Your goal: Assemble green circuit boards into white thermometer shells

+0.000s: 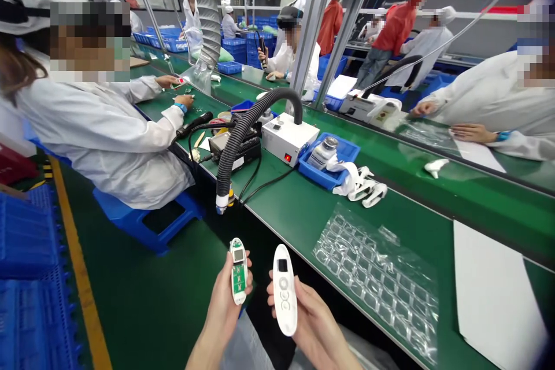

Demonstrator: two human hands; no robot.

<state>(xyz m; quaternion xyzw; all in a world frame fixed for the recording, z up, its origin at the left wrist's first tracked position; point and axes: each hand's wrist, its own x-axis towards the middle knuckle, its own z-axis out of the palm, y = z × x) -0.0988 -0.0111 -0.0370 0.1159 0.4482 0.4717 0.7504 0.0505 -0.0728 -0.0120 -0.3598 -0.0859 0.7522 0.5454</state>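
Note:
My left hand (222, 295) grips a narrow white remote half (239, 272) whose green circuit board and small grey screen face up. In my right hand (314, 312) is a white oval remote cover (285, 292), its outer face toward me, with a dark square window near the top and several round button shapes below. The two parts are held apart, side by side, in front of the bench edge. To their right a clear plastic blister tray (377, 277) lies on the green bench.
A white box with a black hose (288, 136) stands on the bench, beside a blue bin (327, 159) with a bottle and white straps. White sheets (494, 289) lie at right. A co-worker (99, 110) sits at left; the conveyor (403, 176) runs behind.

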